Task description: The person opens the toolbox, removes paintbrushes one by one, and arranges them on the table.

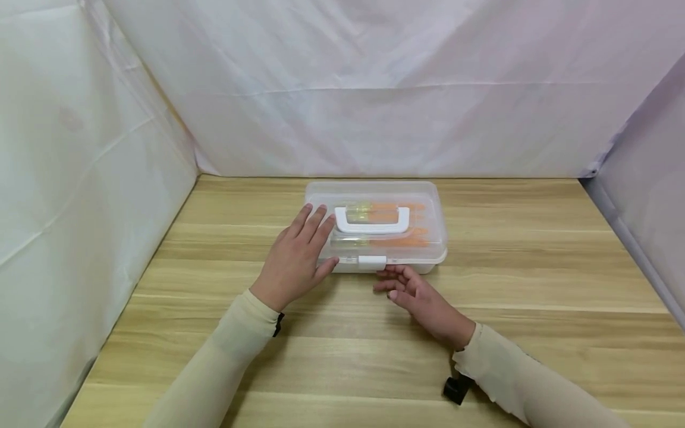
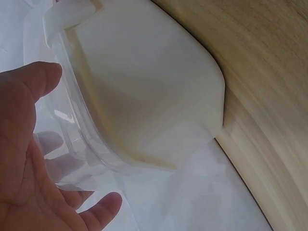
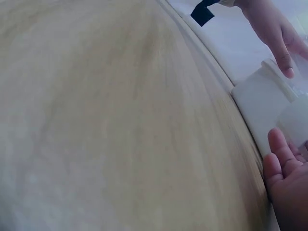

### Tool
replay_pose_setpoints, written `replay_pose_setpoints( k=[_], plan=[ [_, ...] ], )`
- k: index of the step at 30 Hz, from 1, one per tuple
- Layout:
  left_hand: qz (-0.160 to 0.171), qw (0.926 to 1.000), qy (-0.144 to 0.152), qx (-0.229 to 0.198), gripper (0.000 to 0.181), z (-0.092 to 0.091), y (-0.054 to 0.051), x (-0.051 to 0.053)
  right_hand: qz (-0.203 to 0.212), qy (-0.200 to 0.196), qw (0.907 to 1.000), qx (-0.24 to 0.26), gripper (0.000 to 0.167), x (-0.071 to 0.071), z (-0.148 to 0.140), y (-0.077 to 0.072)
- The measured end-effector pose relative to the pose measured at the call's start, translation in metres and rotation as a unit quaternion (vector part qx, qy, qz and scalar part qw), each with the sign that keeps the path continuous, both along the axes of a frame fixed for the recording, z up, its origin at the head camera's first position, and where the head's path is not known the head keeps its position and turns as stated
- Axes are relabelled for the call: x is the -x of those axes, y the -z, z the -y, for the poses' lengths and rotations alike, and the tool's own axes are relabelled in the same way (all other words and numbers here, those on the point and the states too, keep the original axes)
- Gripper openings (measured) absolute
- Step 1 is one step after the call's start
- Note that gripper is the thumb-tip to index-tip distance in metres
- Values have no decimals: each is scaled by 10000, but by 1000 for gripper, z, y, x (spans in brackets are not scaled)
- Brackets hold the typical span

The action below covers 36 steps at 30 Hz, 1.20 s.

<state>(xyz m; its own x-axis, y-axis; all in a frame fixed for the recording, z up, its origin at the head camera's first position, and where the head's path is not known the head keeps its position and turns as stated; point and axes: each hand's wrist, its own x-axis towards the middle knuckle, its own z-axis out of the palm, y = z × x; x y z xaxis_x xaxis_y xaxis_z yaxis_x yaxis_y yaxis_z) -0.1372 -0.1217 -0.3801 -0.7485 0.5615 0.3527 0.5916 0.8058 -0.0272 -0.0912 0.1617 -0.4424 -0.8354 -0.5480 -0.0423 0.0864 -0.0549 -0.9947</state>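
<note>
A clear plastic box [image 1: 428, 223] with a white handle [image 1: 374, 228] and a white front latch [image 1: 371, 262] stands closed on the table. Through its lid show orange and yellow items [image 1: 398, 242]. My left hand [image 1: 291, 261] lies with spread fingers on the lid's left part, its thumb at the front rim; the left wrist view shows this hand [image 2: 29, 144] along the box side [image 2: 154, 82]. Beside the latch, at the box's front, my right hand [image 1: 423, 300] has its fingers loosely bent, their tips near the latch's lower edge. In the right wrist view the right hand [image 3: 293, 185] is palm up by the latch.
The wooden table [image 1: 535, 255] extends around the box. White cloth walls [image 1: 374, 89] stand behind it and at both sides. A black device [image 1: 456, 389] hangs at the right wrist.
</note>
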Motion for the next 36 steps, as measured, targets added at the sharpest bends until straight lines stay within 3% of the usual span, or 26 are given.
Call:
replay_pose_setpoints(
  k=[15, 36],
  plan=[
    [42, 10000, -49, 48, 73, 1, -2, -1, 290, -33, 9988, 394, 52, 0, 3, 6],
    [-48, 10000, -32, 35, 73, 1, 1, 0, 313, 65, 9989, 341, 57, -3, 8, 6]
  ],
)
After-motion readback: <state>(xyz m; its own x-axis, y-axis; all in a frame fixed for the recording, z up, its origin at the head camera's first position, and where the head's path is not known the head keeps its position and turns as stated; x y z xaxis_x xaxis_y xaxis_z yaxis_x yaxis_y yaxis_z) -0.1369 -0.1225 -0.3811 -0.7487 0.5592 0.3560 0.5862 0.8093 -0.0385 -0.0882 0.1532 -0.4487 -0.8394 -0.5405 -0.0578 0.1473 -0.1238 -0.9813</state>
